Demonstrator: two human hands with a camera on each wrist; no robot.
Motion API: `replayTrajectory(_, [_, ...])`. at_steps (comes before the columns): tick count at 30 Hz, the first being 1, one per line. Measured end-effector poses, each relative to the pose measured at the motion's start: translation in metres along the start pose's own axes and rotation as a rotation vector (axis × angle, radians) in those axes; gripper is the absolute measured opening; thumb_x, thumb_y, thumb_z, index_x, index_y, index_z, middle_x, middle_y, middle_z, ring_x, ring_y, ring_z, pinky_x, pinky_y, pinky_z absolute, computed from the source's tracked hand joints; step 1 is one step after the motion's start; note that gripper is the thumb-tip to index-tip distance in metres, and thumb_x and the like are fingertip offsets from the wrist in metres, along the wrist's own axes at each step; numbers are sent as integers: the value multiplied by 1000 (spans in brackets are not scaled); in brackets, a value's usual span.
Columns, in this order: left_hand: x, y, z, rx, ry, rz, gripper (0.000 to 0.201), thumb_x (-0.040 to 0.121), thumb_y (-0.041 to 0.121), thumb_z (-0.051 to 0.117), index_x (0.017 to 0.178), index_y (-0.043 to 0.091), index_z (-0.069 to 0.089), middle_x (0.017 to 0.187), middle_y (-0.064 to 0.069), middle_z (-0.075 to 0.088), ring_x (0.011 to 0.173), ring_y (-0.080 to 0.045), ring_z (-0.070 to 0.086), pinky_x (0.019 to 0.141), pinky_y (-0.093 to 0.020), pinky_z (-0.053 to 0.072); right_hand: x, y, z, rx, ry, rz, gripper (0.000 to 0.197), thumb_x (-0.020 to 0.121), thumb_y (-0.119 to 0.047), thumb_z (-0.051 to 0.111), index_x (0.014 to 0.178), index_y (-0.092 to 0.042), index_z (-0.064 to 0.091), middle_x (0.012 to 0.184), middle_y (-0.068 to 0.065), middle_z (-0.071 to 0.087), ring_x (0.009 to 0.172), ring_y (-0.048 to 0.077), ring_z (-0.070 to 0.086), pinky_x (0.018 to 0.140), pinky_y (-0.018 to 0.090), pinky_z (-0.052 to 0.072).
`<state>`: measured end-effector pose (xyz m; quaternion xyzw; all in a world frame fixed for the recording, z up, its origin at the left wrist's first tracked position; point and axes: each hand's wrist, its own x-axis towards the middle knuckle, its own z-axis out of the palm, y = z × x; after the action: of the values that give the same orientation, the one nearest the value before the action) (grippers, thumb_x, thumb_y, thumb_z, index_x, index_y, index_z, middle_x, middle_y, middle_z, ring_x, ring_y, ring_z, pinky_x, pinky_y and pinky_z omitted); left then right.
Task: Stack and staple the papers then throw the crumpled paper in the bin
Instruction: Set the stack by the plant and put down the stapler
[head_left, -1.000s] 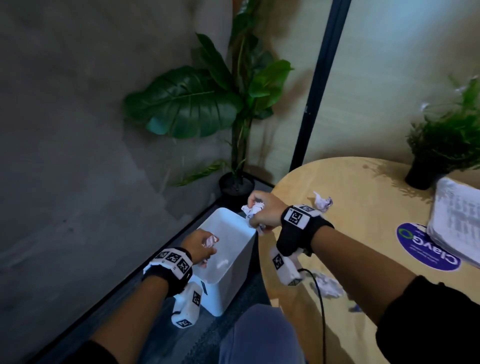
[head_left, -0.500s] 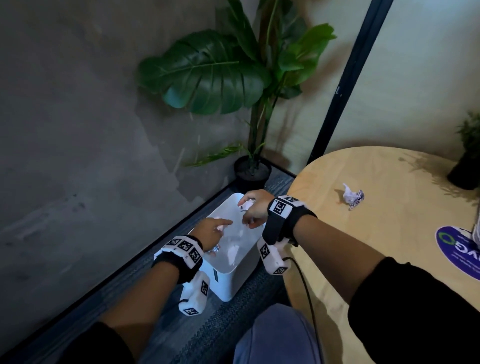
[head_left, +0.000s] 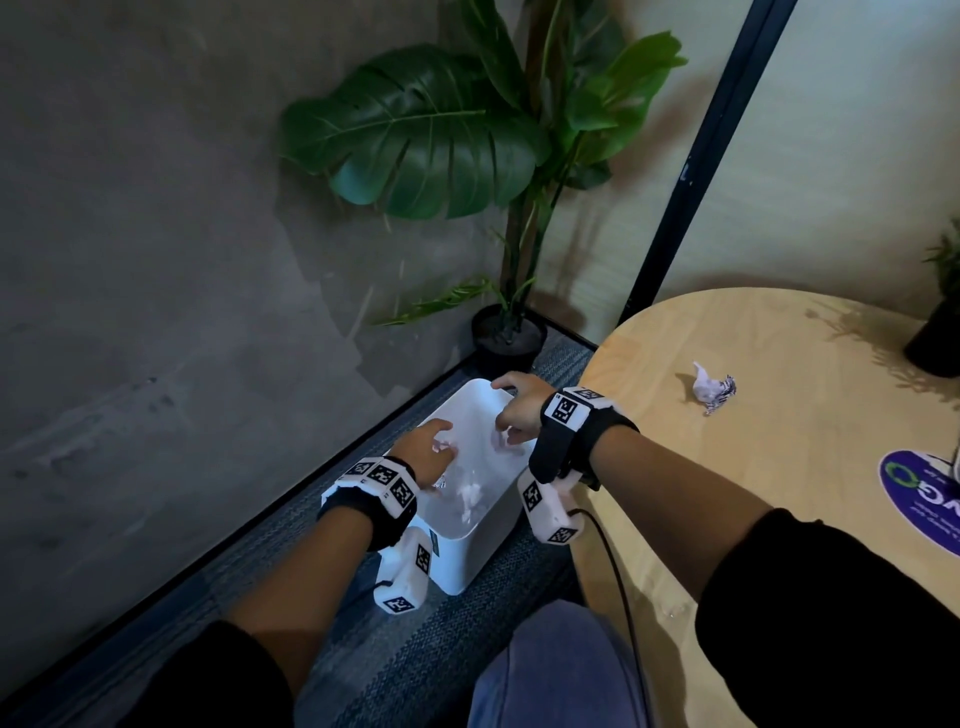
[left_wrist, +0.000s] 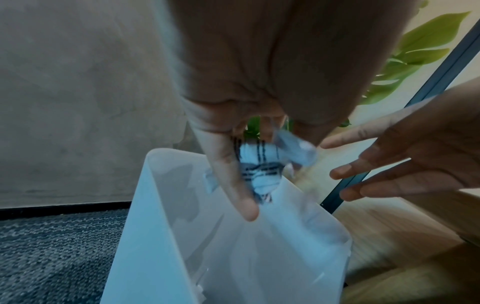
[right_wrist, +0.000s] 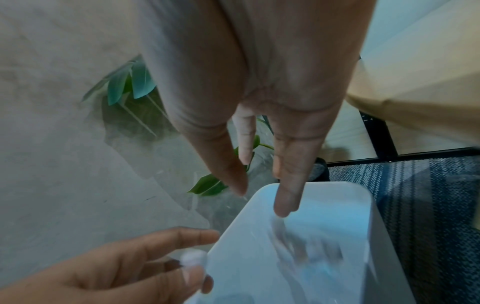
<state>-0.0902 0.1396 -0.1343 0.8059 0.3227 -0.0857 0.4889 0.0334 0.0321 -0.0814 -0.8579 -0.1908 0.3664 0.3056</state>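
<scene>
The white bin (head_left: 467, 564) stands on the carpet beside the table. Both my hands hover over its mouth. My right hand (head_left: 511, 410) has straight, spread fingers (right_wrist: 284, 197) and holds nothing. A blurred crumpled paper (head_left: 470, 499) lies inside the bin below it. My left hand (head_left: 431, 447) has its thumb and fingers loosened, and a striped crumpled paper (left_wrist: 259, 164) shows blurred just under them, over the bin. Another crumpled paper (head_left: 714, 387) lies on the round wooden table (head_left: 779, 467).
A tall potted plant (head_left: 501, 338) stands in the corner behind the bin, against a grey wall. A small dark pot (head_left: 935, 343) and a blue round sticker (head_left: 919, 493) are on the table's right side. My knee (head_left: 550, 670) is below the bin.
Both hands gripped crumpled papers above the bin a second ago. Their fingers have since opened, and paper has dropped into the bin. My head has turned left, away from the table.
</scene>
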Motion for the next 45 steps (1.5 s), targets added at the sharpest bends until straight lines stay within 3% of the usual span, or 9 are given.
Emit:
replayTrajectory(3, [2, 0, 1, 21, 5, 8, 56, 92, 18, 55, 143, 21, 32, 135, -18, 45, 91, -28, 55, 65, -34, 59, 2, 1, -1, 2, -6, 2, 58, 85, 1, 57, 137, -21, 42, 123, 13, 51, 72, 26, 62, 89, 45, 55])
replayTrajectory(8, [4, 1, 2, 11, 18, 52, 53, 93, 11, 51, 143, 17, 36, 138, -19, 45, 89, -27, 59, 94, -43, 52, -3, 6, -7, -7, 5, -12, 54, 82, 5, 56, 131, -18, 49, 87, 4, 47, 77, 26, 56, 77, 36, 55])
replayTrajectory(12, [2, 6, 2, 146, 32, 101, 49, 93, 10, 50, 140, 15, 40, 145, -16, 41, 125, -31, 50, 108, -34, 39, -15, 14, -23, 43, -6, -36, 50, 81, 8, 53, 125, -14, 53, 79, 3, 49, 64, 20, 51, 61, 31, 48])
replayTrajectory(16, [-7, 20, 2, 210, 22, 133, 43, 95, 10, 47, 137, 14, 45, 147, -10, 39, 125, -27, 51, 99, -27, 39, -44, 28, -42, 97, 32, -104, 37, 85, 9, 50, 119, -6, 57, 86, 15, 59, 69, 26, 56, 63, 31, 49])
replayTrajectory(20, [-19, 38, 4, 276, 17, 212, 33, 94, 9, 47, 125, 15, 56, 138, -10, 49, 128, -25, 48, 103, -32, 40, -81, 48, -64, 117, 55, -153, 28, 86, 10, 48, 104, -8, 60, 78, 5, 60, 64, 14, 59, 60, 21, 53])
replayTrajectory(29, [-73, 140, 37, 446, -128, 502, 26, 93, 9, 50, 116, 14, 62, 108, -2, 59, 100, -18, 55, 84, -27, 45, -186, 121, -133, -23, 264, -151, 24, 84, 5, 55, 92, -16, 64, 84, 4, 61, 76, 18, 55, 62, 23, 44])
replayTrajectory(34, [-110, 195, 78, 664, -263, 624, 32, 88, 19, 61, 120, 20, 58, 118, -4, 61, 100, -20, 58, 88, -31, 46, -248, 174, -160, -205, 385, -21, 20, 82, -6, 63, 92, -23, 64, 92, 2, 64, 88, 21, 61, 83, 35, 49])
replayTrajectory(40, [-127, 223, 133, 991, -409, 516, 54, 82, 29, 69, 131, 20, 48, 133, -8, 51, 117, -26, 53, 90, -30, 42, -313, 231, -170, -386, 316, 255, 32, 81, -22, 67, 113, -22, 61, 112, 4, 58, 91, 14, 51, 88, 27, 42])
replayTrajectory(45, [-106, 210, 168, 1194, -344, 410, 76, 68, 42, 77, 131, 20, 40, 121, -6, 54, 108, -30, 59, 87, -35, 50, -345, 267, -165, -378, 297, 398, 47, 79, -22, 69, 123, -24, 53, 116, 3, 55, 92, 14, 47, 64, 17, 43])
